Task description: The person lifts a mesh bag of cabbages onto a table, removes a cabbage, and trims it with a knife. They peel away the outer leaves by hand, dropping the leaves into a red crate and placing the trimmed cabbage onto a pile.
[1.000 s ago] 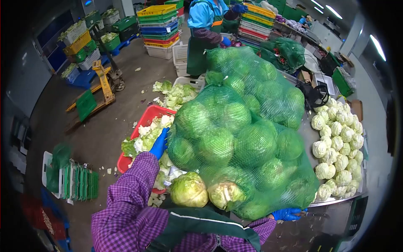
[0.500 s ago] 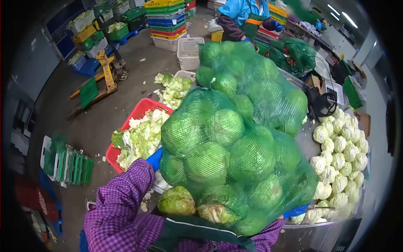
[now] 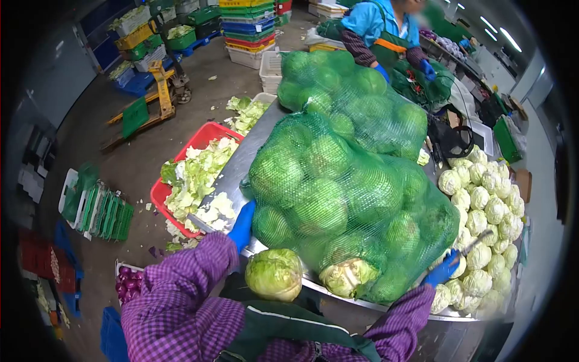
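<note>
A green net bag [image 3: 325,199] full of green cabbages lies on the metal table in front of me. My left hand [image 3: 243,227], in a blue glove, rests against the bag's left side with its fingers stretched out. One loose cabbage [image 3: 274,274] sits at the table's near edge, against my apron. A second cabbage [image 3: 350,277] with browned leaves lies at the bag's near side, partly under the net. My right hand [image 3: 443,269], also gloved, is closed around a knife [image 3: 475,242], its blade blurred, right of the bag.
Another full net bag [image 3: 356,99] lies behind. Trimmed pale cabbages [image 3: 488,211] are piled at right. A red crate [image 3: 160,192] of leaves stands left of the metal table [image 3: 238,172]. Across the table, a person in blue sleeves [image 3: 363,18] stands near stacked crates [image 3: 247,29].
The near bag has settled lower and flatter on the table, baring metal at its left. Both my hands have come into fuller view, the right one higher with the knife. The co-worker has shifted.
</note>
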The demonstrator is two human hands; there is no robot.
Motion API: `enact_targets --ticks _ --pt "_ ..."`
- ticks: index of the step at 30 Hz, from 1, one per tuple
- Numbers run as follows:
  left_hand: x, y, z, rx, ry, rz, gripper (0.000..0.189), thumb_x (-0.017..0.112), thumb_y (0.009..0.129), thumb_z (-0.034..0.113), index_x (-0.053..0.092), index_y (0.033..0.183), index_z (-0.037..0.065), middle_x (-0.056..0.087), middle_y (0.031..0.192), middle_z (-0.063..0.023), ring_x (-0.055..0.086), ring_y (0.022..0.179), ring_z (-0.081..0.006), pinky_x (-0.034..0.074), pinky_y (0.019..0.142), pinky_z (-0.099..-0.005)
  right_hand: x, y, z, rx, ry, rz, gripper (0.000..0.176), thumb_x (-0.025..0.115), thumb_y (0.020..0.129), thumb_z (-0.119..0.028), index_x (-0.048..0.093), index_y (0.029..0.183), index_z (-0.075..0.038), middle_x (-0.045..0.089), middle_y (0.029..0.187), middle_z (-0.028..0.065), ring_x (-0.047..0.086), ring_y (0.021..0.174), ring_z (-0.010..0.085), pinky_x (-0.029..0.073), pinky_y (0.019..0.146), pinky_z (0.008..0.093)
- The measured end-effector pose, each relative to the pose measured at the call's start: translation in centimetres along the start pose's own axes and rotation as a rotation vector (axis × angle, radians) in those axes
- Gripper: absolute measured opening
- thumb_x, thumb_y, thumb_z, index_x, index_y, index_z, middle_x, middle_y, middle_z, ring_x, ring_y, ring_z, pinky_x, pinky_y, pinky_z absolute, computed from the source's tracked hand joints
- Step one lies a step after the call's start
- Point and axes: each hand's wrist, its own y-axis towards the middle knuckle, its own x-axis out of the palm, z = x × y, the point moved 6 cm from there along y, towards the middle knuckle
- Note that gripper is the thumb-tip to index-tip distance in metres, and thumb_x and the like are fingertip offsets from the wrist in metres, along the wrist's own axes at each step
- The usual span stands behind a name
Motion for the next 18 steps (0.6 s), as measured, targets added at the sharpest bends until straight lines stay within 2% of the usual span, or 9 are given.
enact_targets --ticks 3,5,6,7,8,10,13,14,18 --pt "1.6 -11.2 1.0 -0.011 0.48 0.455 0.045 0.052 0.091 0.037 0.045 0.126 0.01 0.056 0.115 -0.005 0.058 0.099 -0.0192 0.048 0.084 -0.0346 -0.6 -10.0 -10.9 -0.018 -0.192 -0.001 0.029 0.045 0.097 -0.027 0.056 0.106 -0.002 0.054 0.092 0.0025 0.048 0.078 0.0142 0.04 0.075 0.0275" --pt "-0.4 -13.3 -2.7 -0.242 0.425 0.073 0.053 0.053 0.092 0.034 0.036 0.135 0.008 0.045 0.133 -0.0088 0.046 0.121 -0.0209 0.043 0.096 -0.0349 1.1 -17.8 -10.1 0.07 0.136 -0.495 0.016 0.052 0.092 -0.018 0.055 0.097 -0.004 0.052 0.087 0.0024 0.047 0.077 0.0135 0.04 0.075 0.0276" --pt "0.8 -14.6 -3.4 -0.357 0.399 -0.079 0.064 0.058 0.09 0.032 0.028 0.141 0.006 0.041 0.138 -0.0105 0.041 0.126 -0.0212 0.039 0.102 -0.0344 1.5 -21.4 -5.8 -0.078 -0.025 -0.511 0.01 0.056 0.087 -0.011 0.053 0.094 -0.004 0.048 0.084 0.0013 0.046 0.079 0.0122 0.041 0.075 0.0272" --pt "2.5 -15.5 -2.8 -0.251 0.451 -0.123 0.065 0.059 0.09 0.028 0.026 0.141 0.005 0.041 0.137 -0.011 0.041 0.126 -0.0215 0.038 0.103 -0.0347 3.7 -26.3 -12.9 -0.128 -0.114 -0.561 0.014 0.059 0.083 -0.006 0.052 0.095 -0.005 0.047 0.084 0.0011 0.047 0.08 0.0123 0.041 0.076 0.0267" --pt "4.3 -16.2 -2.0 -0.145 0.5 -0.169 0.067 0.06 0.089 0.024 0.024 0.142 0.005 0.041 0.137 -0.0115 0.041 0.126 -0.0218 0.037 0.104 -0.035 3.5 -27.4 -10.6 -0.01 0.04 -0.446 0.015 0.058 0.083 -0.005 0.051 0.096 -0.005 0.047 0.086 0.0005 0.047 0.08 0.012 0.041 0.074 0.0267" --pt "5.4 -16.7 -1.0 -0.214 0.435 -0.15 0.067 0.061 0.089 0.02 0.023 0.142 0.005 0.041 0.137 -0.0117 0.041 0.126 -0.0222 0.036 0.104 -0.0357 2.5 -26.9 -8.7 0.294 0.159 -0.409 0.011 0.058 0.083 -0.004 0.053 0.093 -0.004 0.049 0.082 0.0006 0.047 0.077 0.0117 0.041 0.069 0.0263" --pt "3.3 -16.0 -0.9 -0.301 0.277 -0.172 0.066 0.059 0.089 0.015 0.022 0.143 0.006 0.041 0.137 -0.0119 0.041 0.127 -0.0228 0.036 0.105 -0.0372 1.6 -29.6 -10.3 0.167 -0.004 -0.48 0.003 0.056 0.086 -0.005 0.055 0.088 -0.004 0.052 0.079 0.0008 0.048 0.072 0.0113 0.04 0.064 0.0254" --pt "2.8 -16.1 -1.2 -0.314 0.171 -0.203 0.064 0.057 0.09 0.016 0.022 0.143 0.006 0.041 0.137 -0.0119 0.041 0.126 -0.023 0.036 0.105 -0.038 1.7 -31.5 -11.2 0.125 -0.141 -0.639 0.005 0.055 0.088 -0.007 0.058 0.085 -0.003 0.054 0.076 0.002 0.049 0.068 0.0116 0.043 0.062 0.0265" --pt "2.0 -16.8 -0.5 -0.286 0.119 -0.244 0.059 0.052 0.092 0.022 0.025 0.142 0.007 0.041 0.138 -0.012 0.044 0.125 -0.023 0.037 0.104 -0.0386 4.9 -40.6 -8.6 0.145 -0.055 -1.014 0.038 0.054 0.087 -0.004 0.051 0.125 0.002 0.063 0.096 0.0083 0.059 0.078 0.0134 0.049 0.075 0.0285"
